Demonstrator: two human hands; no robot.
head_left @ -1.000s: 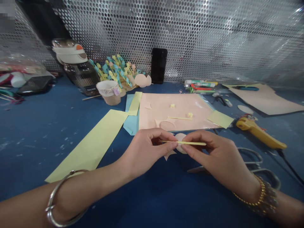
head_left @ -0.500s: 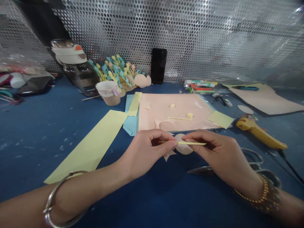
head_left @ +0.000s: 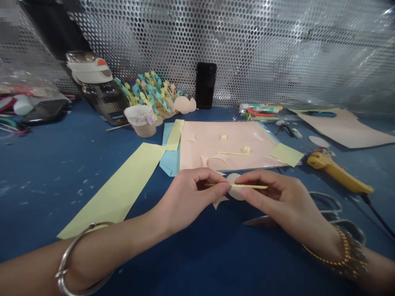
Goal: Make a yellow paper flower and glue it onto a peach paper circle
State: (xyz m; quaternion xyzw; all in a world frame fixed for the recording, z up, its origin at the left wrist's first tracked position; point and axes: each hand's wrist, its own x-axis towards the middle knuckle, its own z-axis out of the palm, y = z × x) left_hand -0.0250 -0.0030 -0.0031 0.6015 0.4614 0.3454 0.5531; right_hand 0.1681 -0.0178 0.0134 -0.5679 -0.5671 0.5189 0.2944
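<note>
The left hand [head_left: 188, 196] and right hand [head_left: 277, 201] have their fingers pinched closed on a thin yellow paper strip [head_left: 249, 186], held over a pale pink paper circle [head_left: 235, 194] on the blue desk [head_left: 61, 172], just below a pink sheet [head_left: 228, 137].

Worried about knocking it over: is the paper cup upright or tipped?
Upright: the paper cup stands on its base, open rim facing up.

Just in front of a peach paper sheet [head_left: 228, 139], the left hand [head_left: 188, 197] and right hand [head_left: 277, 201] are pinching a thin pale-yellow paper strip [head_left: 249, 186].
</note>
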